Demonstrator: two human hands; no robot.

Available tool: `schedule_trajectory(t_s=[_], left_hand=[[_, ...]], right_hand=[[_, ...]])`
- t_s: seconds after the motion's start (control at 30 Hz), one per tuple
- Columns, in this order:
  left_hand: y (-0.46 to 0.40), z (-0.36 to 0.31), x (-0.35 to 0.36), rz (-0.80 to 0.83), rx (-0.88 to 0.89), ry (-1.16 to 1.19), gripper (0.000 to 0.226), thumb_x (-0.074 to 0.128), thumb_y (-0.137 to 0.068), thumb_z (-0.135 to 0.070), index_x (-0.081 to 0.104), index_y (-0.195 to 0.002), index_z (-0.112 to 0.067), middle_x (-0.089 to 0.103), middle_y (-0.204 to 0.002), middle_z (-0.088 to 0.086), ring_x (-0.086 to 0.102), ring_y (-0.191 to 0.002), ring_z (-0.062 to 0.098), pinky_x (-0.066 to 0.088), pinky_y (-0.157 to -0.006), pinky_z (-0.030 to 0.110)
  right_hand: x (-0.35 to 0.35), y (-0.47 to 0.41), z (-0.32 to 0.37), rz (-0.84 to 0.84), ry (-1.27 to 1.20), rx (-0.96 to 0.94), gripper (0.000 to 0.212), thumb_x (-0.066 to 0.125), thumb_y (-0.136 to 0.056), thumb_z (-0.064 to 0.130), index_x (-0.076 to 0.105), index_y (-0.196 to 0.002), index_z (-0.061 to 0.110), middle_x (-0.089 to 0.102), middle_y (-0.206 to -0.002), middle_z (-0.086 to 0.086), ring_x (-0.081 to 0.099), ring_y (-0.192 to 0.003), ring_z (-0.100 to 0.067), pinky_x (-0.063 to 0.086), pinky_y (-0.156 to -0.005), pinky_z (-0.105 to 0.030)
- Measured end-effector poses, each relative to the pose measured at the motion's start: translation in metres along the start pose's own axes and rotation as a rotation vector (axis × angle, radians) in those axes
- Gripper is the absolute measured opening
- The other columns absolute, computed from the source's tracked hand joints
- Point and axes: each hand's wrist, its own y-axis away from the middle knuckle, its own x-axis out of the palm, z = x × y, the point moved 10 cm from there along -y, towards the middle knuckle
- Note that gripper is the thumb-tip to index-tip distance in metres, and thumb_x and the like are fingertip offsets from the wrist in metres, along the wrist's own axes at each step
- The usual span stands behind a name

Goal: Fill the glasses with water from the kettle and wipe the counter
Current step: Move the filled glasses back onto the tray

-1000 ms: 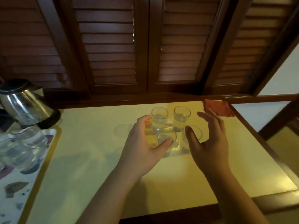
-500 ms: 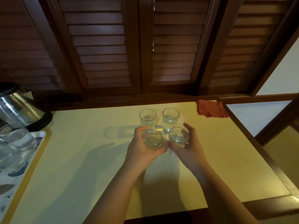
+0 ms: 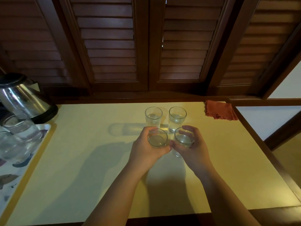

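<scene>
Your left hand (image 3: 146, 150) wraps one glass (image 3: 157, 137), your right hand (image 3: 193, 149) another glass (image 3: 184, 139), both just before the two rear glasses (image 3: 153, 117).

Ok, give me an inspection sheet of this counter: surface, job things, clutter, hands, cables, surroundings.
Surface: yellow counter, no puddle visible.
Job's things: four glasses with water; back pair stand free; kettle far left; orange cloth at the back right corner.
Clutter: patterned tray at left carrying empty glassware.
Hands: left hand wraps the front left glass; right hand wraps the front right glass.
Cables: nothing seen.
Surroundings: dark wooden shutters behind.
</scene>
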Motion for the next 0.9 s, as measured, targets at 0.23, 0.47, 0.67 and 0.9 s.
schedule_trajectory(t_s=[0.23, 0.47, 0.67, 0.9], left_hand=[[0.000, -0.002, -0.006, -0.076, -0.002, -0.077, 0.063, 0.092, -0.062, -0.065, 0.060, -0.112, -0.045, 0.069, -0.109, -0.027, 0.066, -0.105, 0.001, 0.057, -0.085, 0.028], [0.007, -0.012, -0.022, -0.073, 0.026, -0.089, 0.060, 0.090, -0.061, -0.064, 0.062, -0.112, -0.048, 0.068, -0.111, -0.030, 0.066, -0.106, 0.000, 0.058, -0.089, 0.032], [0.017, -0.029, -0.058, -0.105, 0.064, -0.112, 0.060, 0.092, -0.062, -0.063, 0.062, -0.111, -0.046, 0.069, -0.109, -0.029, 0.066, -0.104, 0.002, 0.057, -0.088, 0.033], [0.036, -0.034, -0.125, -0.162, 0.069, -0.084, 0.062, 0.090, -0.058, -0.067, 0.062, -0.110, -0.046, 0.070, -0.111, -0.027, 0.067, -0.104, -0.001, 0.059, -0.089, 0.035]], right_hand=[[-0.002, -0.002, 0.002, -0.016, 0.017, -0.004, 0.055, 0.098, -0.076, 0.017, 0.063, -0.116, 0.033, 0.077, -0.112, 0.009, 0.068, -0.082, 0.009, 0.051, -0.058, -0.011], [-0.004, -0.001, 0.016, -0.021, 0.065, -0.037, 0.055, 0.097, -0.078, 0.026, 0.060, -0.117, 0.036, 0.076, -0.110, 0.012, 0.066, -0.089, 0.012, 0.050, -0.061, -0.009], [0.003, 0.006, 0.050, -0.022, 0.077, -0.089, 0.058, 0.097, -0.077, 0.028, 0.060, -0.121, 0.037, 0.076, -0.109, 0.013, 0.068, -0.099, 0.003, 0.048, -0.062, -0.006], [0.035, 0.025, 0.101, 0.032, 0.077, -0.170, 0.059, 0.098, -0.075, 0.031, 0.060, -0.119, 0.039, 0.075, -0.108, 0.016, 0.067, -0.103, -0.002, 0.047, -0.063, -0.005]])
